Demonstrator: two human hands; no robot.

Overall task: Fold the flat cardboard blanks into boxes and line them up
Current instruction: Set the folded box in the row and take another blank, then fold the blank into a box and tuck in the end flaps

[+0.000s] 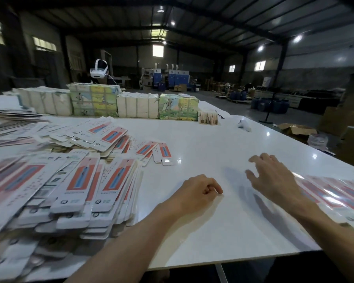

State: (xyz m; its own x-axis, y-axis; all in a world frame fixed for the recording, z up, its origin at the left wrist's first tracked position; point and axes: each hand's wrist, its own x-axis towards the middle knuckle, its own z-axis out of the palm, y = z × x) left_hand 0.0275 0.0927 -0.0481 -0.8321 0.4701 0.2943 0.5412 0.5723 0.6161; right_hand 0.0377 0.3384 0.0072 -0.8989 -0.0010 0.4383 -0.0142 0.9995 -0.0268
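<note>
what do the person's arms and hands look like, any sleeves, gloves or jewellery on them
The left hand and right hand are both bare: no gloves, rings, watch or bracelet can be seen. The forearms are uncovered too, with no sleeve showing up to the bottom edge of the frame, and no markings are visible on them.

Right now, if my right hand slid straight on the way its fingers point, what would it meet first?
Bare glossy white table lies ahead of the right hand. The first thing near that line looks like the small white handheld controller, though the hand might pass just left of it.
</note>
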